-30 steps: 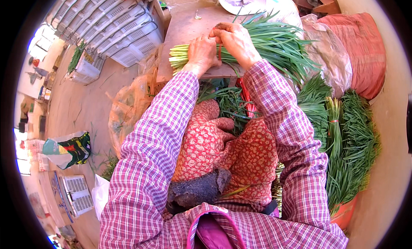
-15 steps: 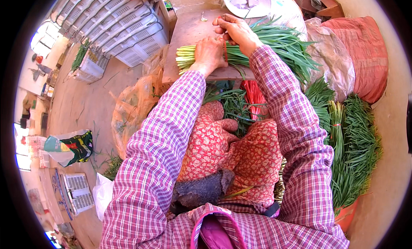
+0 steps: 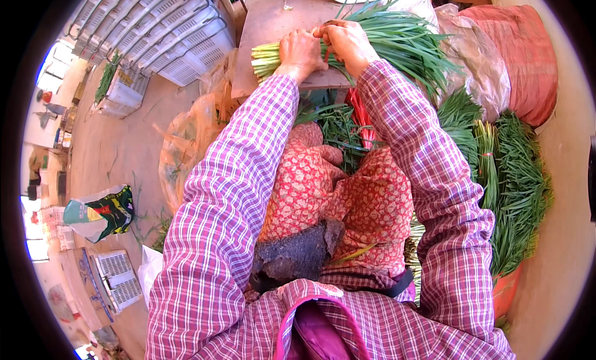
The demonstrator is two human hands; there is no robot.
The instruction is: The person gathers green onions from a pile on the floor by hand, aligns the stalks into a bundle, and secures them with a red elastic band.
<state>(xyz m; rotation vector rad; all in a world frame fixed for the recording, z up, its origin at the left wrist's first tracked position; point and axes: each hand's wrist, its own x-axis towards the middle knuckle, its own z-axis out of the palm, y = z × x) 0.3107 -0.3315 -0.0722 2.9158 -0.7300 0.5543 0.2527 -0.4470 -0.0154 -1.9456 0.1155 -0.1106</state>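
Observation:
A bundle of garlic chives (image 3: 400, 40) lies across a small wooden table (image 3: 264, 21), pale stems to the left and green leaves fanning right. My left hand (image 3: 299, 53) is wrapped over the stem end, pressing it on the tabletop. Close beside it, my right hand (image 3: 349, 45) has its fingers pinched at the thin red tie (image 3: 326, 54) around the bundle. The fingertips partly hide the tie. Below the table edge, a bunch of red ties (image 3: 361, 119) hangs beside loose green leaves (image 3: 338, 136).
More chives (image 3: 521, 192) are heaped on the right, with a tied bundle (image 3: 487, 155) among them. Behind stands a red woven sack (image 3: 518, 62). An orange plastic bag (image 3: 186, 139) sits left of the table. Stacked white crates (image 3: 167, 40) rise at far left.
My right hand has come down from above the bundle to the red tie, close against my left hand. The left hand keeps its hold. The whole view has shifted slightly.

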